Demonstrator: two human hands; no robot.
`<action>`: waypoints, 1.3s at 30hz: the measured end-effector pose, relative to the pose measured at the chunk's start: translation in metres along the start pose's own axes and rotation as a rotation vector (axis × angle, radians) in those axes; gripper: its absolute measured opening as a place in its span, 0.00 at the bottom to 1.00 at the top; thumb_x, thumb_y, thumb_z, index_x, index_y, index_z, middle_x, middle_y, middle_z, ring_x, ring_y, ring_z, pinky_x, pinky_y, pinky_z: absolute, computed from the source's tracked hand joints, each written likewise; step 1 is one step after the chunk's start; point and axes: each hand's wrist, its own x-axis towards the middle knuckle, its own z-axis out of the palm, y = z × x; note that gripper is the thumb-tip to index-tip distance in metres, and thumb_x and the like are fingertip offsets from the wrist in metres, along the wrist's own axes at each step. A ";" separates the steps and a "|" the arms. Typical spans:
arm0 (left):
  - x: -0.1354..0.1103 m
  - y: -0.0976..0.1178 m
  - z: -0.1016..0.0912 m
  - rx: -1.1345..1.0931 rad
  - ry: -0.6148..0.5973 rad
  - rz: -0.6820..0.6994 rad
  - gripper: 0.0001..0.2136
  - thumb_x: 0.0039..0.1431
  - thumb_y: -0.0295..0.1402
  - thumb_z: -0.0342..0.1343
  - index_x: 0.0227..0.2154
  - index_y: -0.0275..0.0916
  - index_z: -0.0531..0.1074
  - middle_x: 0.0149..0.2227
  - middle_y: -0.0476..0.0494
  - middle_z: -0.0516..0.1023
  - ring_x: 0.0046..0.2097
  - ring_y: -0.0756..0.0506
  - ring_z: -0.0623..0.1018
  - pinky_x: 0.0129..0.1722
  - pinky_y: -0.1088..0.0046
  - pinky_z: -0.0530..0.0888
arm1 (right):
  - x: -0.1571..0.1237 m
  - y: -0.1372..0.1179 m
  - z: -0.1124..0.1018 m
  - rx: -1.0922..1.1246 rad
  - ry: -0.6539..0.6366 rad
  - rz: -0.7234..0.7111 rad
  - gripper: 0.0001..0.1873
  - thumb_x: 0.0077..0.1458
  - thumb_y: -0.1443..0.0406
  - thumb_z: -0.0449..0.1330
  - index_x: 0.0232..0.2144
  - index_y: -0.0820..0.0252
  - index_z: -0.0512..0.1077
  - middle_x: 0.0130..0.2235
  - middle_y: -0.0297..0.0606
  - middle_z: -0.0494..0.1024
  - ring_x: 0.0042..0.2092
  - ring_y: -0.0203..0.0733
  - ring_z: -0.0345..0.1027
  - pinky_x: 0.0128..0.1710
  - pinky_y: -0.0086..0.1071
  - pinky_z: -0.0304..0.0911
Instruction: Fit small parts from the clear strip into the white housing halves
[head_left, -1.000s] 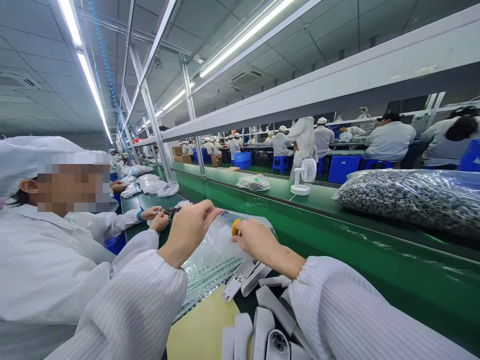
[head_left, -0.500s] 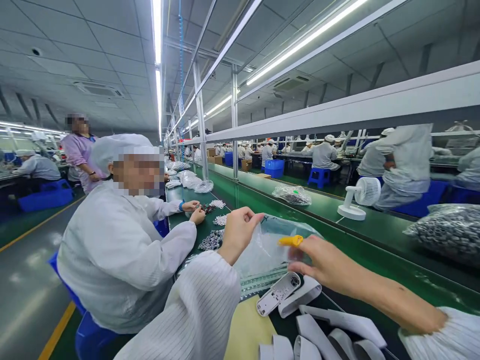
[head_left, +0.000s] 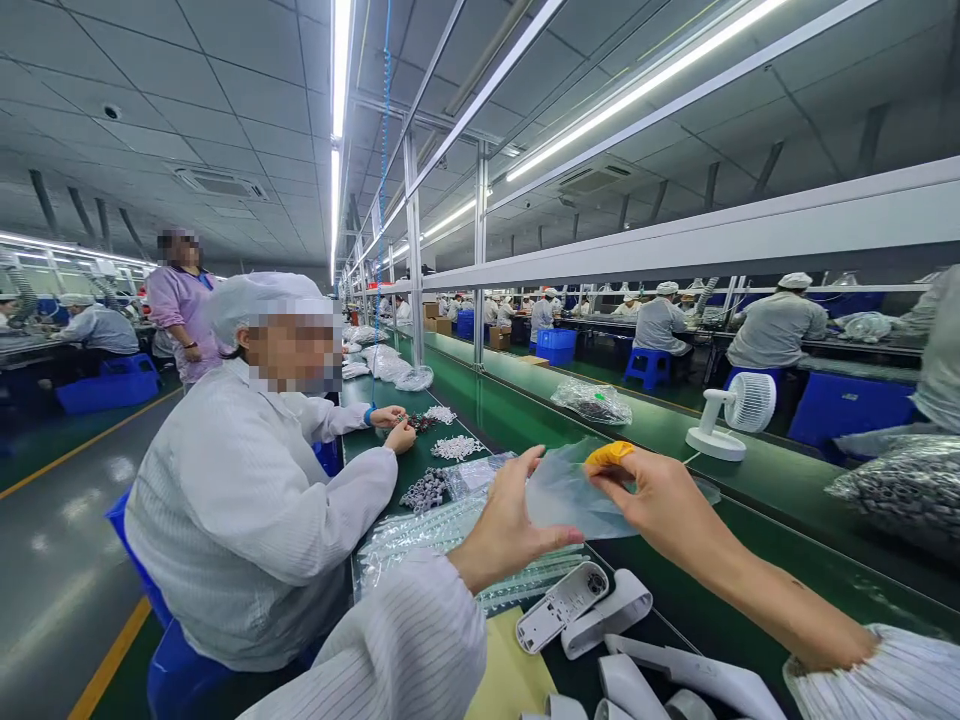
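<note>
My left hand (head_left: 506, 525) and my right hand (head_left: 664, 495) hold a clear plastic bag (head_left: 574, 495) between them above the green bench (head_left: 757, 570). The left hand pinches the bag's near edge with thumb and fingers. The right hand grips the bag's top right corner, and a small yellow piece (head_left: 609, 453) shows at its fingertips. White plastic housings (head_left: 581, 605) lie on the bench just below the bag. Clear sleeves of small parts (head_left: 435, 535) lie to the left of them.
A co-worker in a white coat and cap (head_left: 240, 500) sits close on my left, hands over small parts (head_left: 431, 488). A white desk fan (head_left: 731, 410) and bags of parts (head_left: 592, 400) (head_left: 896, 490) stand on the raised shelf. A yellow sheet (head_left: 506, 680) lies near me.
My view has swung left and steadied. The left hand dropped from the bag's upper edge to its lower near edge. The right hand stays at the corner with the yellow piece, and the bag is pulled flatter.
</note>
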 end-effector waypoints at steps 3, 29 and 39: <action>0.006 -0.002 0.004 -0.001 0.059 -0.012 0.11 0.47 0.30 0.56 0.36 0.38 0.70 0.40 0.41 0.73 0.43 0.43 0.71 0.46 0.63 0.66 | -0.003 0.001 0.000 -0.047 0.048 -0.060 0.09 0.50 0.65 0.50 0.29 0.60 0.70 0.32 0.41 0.75 0.35 0.46 0.69 0.36 0.37 0.64; 0.011 -0.018 -0.011 -0.171 0.135 -0.167 0.06 0.56 0.31 0.52 0.29 0.33 0.68 0.25 0.52 0.72 0.28 0.52 0.73 0.31 0.72 0.71 | 0.001 0.043 -0.017 -0.421 0.458 -0.133 0.30 0.50 0.52 0.51 0.52 0.65 0.57 0.46 0.51 0.67 0.47 0.57 0.57 0.40 0.45 0.58; 0.020 -0.019 -0.008 -0.148 0.087 -0.251 0.04 0.57 0.28 0.52 0.29 0.32 0.68 0.25 0.52 0.72 0.27 0.53 0.73 0.30 0.73 0.72 | -0.033 0.054 -0.031 -0.424 0.518 -0.059 0.40 0.51 0.41 0.37 0.44 0.72 0.65 0.42 0.54 0.70 0.46 0.56 0.61 0.43 0.46 0.61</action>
